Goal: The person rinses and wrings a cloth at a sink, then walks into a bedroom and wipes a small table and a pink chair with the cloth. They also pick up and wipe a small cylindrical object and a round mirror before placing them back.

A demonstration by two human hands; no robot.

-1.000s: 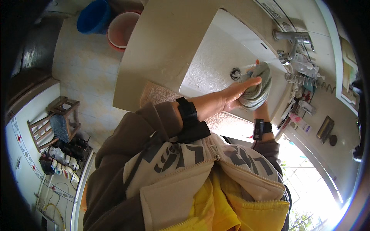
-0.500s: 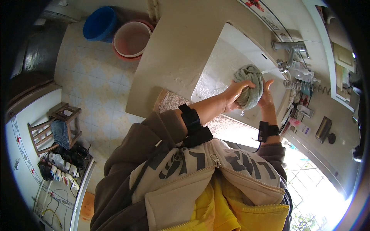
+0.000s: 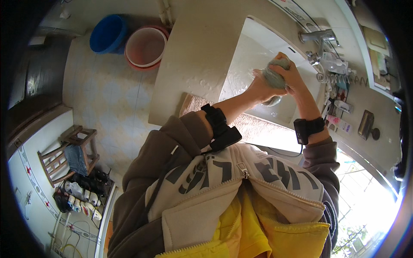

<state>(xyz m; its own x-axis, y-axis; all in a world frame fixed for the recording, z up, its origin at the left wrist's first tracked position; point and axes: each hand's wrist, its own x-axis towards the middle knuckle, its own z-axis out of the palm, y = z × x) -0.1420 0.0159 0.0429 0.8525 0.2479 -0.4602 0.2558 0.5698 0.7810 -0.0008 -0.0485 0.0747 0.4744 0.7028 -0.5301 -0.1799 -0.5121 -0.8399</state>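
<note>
Over the white sink (image 3: pixel 260 36) I hold a wet, wadded grey-green cloth (image 3: pixel 273 78). My left hand (image 3: pixel 260 89) is closed around its lower part, and a bit of cloth pokes out beneath that hand. My right hand (image 3: pixel 294 77) grips it from the other side, fingers curled over its top. The two hands sit close together, with the cloth squeezed between them. Water lies in the basin under my left hand. Beyond my right hand, a chrome faucet (image 3: pixel 318 36) stands at the sink's edge.
A pale countertop (image 3: pixel 193 56) extends left of the sink, and a pinkish mat (image 3: pixel 266 124) lies along its near side. Blue (image 3: pixel 107 34) and red-and-white basins (image 3: pixel 146 46) stand on the floor. A coiled hose (image 3: pixel 344 78) and bottles line the right wall. A wooden chair (image 3: pixel 71 155) is far left.
My right hand has moved from an open palm beside the cloth to a grip over it. The rounded bundle is now squeezed narrower and tilted. The view has shifted slightly.
</note>
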